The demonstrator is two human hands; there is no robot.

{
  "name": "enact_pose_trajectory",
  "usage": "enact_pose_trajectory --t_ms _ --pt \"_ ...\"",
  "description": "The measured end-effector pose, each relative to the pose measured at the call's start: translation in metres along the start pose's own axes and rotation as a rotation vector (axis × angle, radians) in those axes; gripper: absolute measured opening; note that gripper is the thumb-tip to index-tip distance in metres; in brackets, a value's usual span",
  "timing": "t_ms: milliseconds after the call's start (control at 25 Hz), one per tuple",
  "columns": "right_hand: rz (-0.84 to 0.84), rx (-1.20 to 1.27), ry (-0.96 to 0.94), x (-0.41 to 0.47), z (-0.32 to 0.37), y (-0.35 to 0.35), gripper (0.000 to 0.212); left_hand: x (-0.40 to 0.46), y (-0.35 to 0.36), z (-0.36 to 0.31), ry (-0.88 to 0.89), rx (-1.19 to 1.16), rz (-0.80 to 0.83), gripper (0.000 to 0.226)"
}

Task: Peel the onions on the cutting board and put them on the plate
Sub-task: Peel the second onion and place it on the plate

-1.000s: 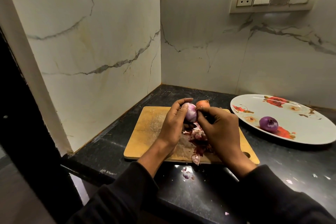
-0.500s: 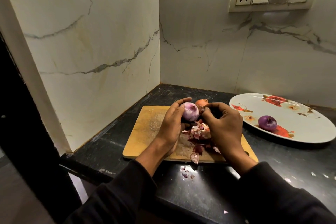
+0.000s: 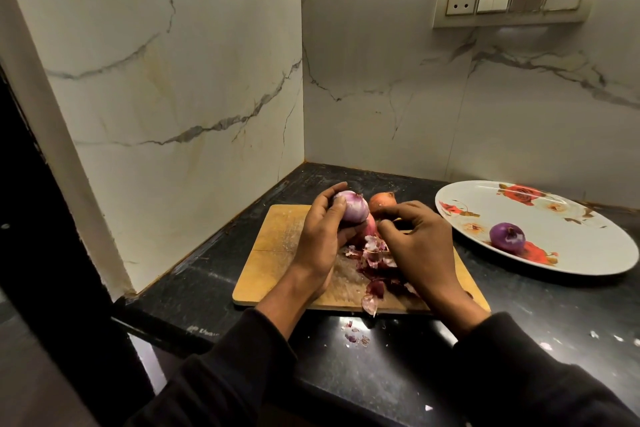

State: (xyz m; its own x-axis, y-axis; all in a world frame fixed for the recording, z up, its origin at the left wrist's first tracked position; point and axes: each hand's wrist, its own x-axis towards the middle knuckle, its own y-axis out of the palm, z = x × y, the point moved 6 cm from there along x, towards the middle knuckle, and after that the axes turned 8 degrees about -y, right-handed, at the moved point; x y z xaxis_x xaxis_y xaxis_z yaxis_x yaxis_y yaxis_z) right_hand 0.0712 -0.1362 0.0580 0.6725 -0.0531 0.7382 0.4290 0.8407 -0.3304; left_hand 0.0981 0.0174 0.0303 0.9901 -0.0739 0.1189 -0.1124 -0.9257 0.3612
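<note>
Now, left hand (image 3: 320, 239): my fingers curl round a half-peeled onion (image 3: 350, 207), holding it up above the cutting board (image 3: 277, 246).
Right hand (image 3: 420, 246): my fingers are bent with the tips drawn together just beside the half-peeled onion; whether they pinch a bit of skin I cannot tell.
Unpeeled onion (image 3: 381, 201): orange-brown, on the far part of the cutting board, behind my hands.
Pink onion (image 3: 370, 227): partly hidden between my hands, low by the board.
Peels (image 3: 375, 258): a purple and pale heap on the cutting board under my hands, with a few scraps (image 3: 355, 336) on the black tabletop (image 3: 519, 319) near the front edge.
Plate (image 3: 588, 246): white with red flowers, on the tabletop to my right, apart from the board.
Peeled onion (image 3: 507, 236): purple, lying on the plate.
</note>
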Motion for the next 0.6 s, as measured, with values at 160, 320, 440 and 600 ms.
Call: enact_pose_trajectory --t_ms 160,320,440,600 --pt "-0.003 0.096 -0.055 0.0015 0.0074 -0.0005 0.018 -0.0009 0.003 0.0005 0.007 0.056 0.035 0.026" --pt "0.023 0.172 -0.015 0.0025 0.0045 0.0005 0.018 -0.0011 0.0061 0.0016 0.023 0.091 0.068 0.028" --pt "0.039 0.192 -0.005 0.0044 0.0027 -0.0002 0.02 -0.003 0.0078 -0.0002 0.038 0.103 0.092 0.029" --pt "0.076 0.251 0.021 0.0062 -0.0016 0.0013 0.017 -0.005 0.0093 -0.0024 0.063 0.112 0.108 0.035"
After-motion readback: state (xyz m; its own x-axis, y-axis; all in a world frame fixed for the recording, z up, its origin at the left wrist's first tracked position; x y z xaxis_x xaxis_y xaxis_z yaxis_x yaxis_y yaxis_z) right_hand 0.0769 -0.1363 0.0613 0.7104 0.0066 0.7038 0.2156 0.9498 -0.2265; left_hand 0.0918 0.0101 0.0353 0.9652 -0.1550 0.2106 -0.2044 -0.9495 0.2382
